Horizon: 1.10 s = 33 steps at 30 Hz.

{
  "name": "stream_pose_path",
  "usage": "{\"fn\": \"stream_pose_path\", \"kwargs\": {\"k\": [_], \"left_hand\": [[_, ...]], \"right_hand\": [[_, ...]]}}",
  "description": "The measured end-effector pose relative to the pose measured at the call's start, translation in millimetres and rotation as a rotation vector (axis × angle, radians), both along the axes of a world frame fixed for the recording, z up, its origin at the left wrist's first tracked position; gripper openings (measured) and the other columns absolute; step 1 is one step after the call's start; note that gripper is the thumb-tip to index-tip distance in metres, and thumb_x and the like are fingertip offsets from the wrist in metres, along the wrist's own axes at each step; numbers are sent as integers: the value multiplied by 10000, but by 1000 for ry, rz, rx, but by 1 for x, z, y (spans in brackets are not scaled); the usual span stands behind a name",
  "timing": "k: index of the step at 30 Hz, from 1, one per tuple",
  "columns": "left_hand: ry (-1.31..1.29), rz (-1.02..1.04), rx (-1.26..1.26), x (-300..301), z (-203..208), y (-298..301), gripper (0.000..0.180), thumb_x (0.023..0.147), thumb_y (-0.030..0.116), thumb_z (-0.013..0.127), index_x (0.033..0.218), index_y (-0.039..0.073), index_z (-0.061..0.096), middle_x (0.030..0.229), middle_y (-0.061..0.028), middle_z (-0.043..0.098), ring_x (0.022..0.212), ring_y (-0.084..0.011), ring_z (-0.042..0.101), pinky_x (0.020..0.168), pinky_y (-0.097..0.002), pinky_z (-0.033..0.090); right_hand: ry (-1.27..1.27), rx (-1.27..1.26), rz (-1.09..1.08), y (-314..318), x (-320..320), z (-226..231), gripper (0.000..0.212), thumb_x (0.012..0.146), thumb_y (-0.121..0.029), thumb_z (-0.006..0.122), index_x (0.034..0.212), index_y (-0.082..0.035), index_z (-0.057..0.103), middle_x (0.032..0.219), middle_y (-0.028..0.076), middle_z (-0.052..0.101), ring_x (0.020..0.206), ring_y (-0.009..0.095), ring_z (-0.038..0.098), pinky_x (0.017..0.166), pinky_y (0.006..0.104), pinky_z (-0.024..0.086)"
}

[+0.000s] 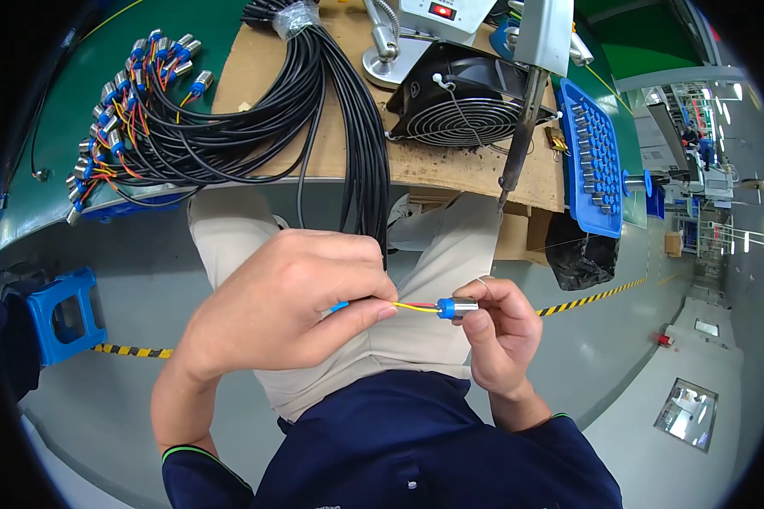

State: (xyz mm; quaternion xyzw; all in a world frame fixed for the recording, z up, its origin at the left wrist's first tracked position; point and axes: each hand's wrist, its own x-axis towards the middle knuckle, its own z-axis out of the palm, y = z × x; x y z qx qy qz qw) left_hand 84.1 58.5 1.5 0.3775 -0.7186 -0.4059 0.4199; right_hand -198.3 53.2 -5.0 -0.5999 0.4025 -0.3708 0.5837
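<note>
Above my lap, my right hand (502,335) pinches a small silver cylindrical connector (460,308) with a blue end between thumb and fingers. A yellow and a red wire (418,307) run from the connector's blue end to my left hand (301,301), whose thumb and fingertips are closed on them. A bit of blue shows under the left fingers; what it belongs to is hidden. A thin pale strand shows by the right fingertips. Forward of the right hand, a soldering iron (525,127) hangs tip down from a grey holder.
Black cables (255,144) lie on the bench, many ending in wired connectors (115,110) at the left. A black fan (463,102) stands on cardboard beside the iron. A blue tray (609,216) of connectors sits right. A blue stool (64,314) stands on the floor left.
</note>
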Motion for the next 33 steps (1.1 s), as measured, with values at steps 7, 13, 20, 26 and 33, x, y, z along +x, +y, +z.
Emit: {"fn": "stream_pose_path", "kwargs": {"k": [7,13,20,26,33], "left_hand": [[23,12,-47,4,-2,3,93,813,-13,807,890,6,760,812,-100,705,699,-269,682,606,-357,508],[-6,17,-63,5,2,5,94,809,-3,818,881,7,758,818,-98,708,701,-269,685,611,-361,514],[-31,29,-96,4,3,6,88,818,21,824,879,17,761,810,-91,701,695,-266,679,611,-363,507],[-30,31,-100,4,2,4,86,818,27,824,875,22,761,809,-88,699,694,-264,681,610,-367,504],[-206,85,-223,-4,10,9,153,817,90,836,939,53,751,824,-60,695,718,-249,674,624,-366,502]], "right_hand": [[49,-301,48,0,-2,2,325,962,-14,788,1222,106,635,1007,136,702,771,85,567,660,205,452],[59,-330,73,2,-3,4,327,952,-15,797,1209,112,640,1028,165,711,772,100,583,637,214,443],[30,-270,60,5,-3,6,306,975,-17,778,1207,121,635,1029,171,703,828,118,639,674,216,512],[38,-278,56,5,-1,6,305,973,-10,776,1209,120,633,1022,170,704,815,116,637,665,214,507],[38,-337,67,2,4,4,285,953,-20,804,1166,104,662,960,146,713,778,95,613,618,212,466]]}}
